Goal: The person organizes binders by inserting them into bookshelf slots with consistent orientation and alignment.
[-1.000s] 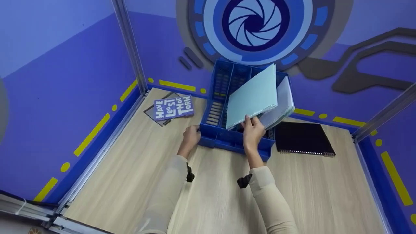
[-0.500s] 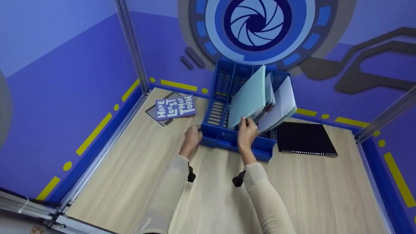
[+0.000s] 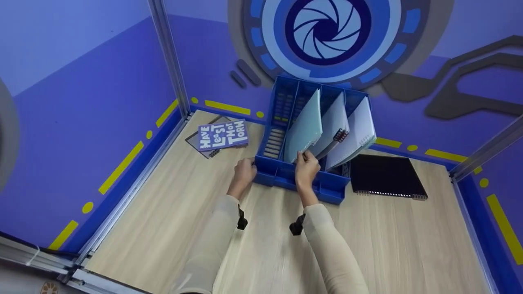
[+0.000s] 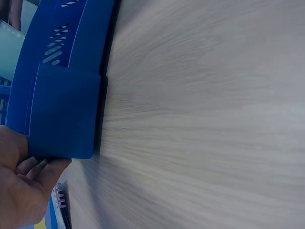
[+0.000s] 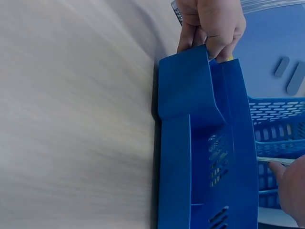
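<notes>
A blue file holder (image 3: 282, 168) with upright compartments stands against the back wall. My left hand (image 3: 244, 175) grips its front left corner; in the left wrist view that hand (image 4: 26, 191) has its fingers curled at the edge. With my right hand (image 3: 307, 171) I pinch the lower spiral edge of a pale green notebook (image 3: 305, 126), which leans in the second compartment from the left. To its right, a whitish notebook (image 3: 333, 122) with a dark spiral stands in the holder, then another pale notebook (image 3: 356, 130) in the rightmost compartment.
On the wooden table (image 3: 261, 237), a purple lettered notebook (image 3: 223, 134) lies over a grey spiral-bound one (image 3: 204, 152) at the left. A black spiral notebook (image 3: 388, 177) lies right of the holder. Blue walls (image 3: 102, 81) with metal corner posts enclose the table.
My right hand has moved left, bringing the pale green notebook from over the middle compartments into the second one. The whitish notebook behind it is now uncovered. My left hand stays on the corner.
</notes>
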{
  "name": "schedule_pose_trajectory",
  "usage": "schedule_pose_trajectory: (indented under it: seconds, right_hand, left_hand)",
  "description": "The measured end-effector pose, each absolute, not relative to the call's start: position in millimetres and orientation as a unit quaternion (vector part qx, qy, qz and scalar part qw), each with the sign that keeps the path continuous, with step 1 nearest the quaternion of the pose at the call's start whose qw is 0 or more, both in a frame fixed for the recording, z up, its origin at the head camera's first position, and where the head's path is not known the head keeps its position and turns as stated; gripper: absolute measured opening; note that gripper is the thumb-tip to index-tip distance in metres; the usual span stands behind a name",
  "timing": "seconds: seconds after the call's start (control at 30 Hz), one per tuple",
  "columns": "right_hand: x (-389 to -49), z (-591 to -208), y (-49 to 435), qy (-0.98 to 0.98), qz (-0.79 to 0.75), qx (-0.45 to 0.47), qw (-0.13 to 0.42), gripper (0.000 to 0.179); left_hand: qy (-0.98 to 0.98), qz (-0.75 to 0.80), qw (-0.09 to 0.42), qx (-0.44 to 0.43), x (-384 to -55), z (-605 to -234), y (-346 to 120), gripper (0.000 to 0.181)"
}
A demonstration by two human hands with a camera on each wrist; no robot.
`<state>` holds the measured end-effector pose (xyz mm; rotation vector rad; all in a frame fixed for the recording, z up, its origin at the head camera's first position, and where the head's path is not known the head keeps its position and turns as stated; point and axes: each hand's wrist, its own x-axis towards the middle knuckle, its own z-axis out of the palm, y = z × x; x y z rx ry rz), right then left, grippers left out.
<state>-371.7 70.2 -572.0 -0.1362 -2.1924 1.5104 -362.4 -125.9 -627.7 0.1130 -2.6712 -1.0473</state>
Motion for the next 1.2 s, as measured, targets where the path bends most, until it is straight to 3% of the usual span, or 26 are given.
schedule_pose_trajectory:
  seconds: [0.1, 0.37, 0.63, 0.9, 1.2]
  right_hand:
    - [-371, -576, 72, -0.805, 0.551, -0.040, 0.217, 0.013]
    - [-372, -574, 79, -0.831, 0.522, -0.006, 0.190, 0.013]
    - [-379, -558, 88, -0.847, 0.496, 0.017, 0.188, 0.039]
    - [-387, -552, 85, -0.820, 0.543, 0.024, 0.181, 0.030]
    - [-393, -562, 78, -0.802, 0.565, 0.005, 0.193, 0.032]
  left_hand:
    - [-0.921, -0.364, 0.130, 0.042, -362, -629, -126, 0.008]
    - [-0.918, -0.372, 0.122, 0.053, -361, -630, -127, 0.016]
    - [-0.919, -0.371, 0.122, 0.052, -362, -628, -127, 0.015]
    - [-0.917, -0.378, 0.113, 0.054, -362, -627, -128, 0.014]
    - [-0.916, -0.384, 0.099, 0.058, -363, -627, -124, 0.016]
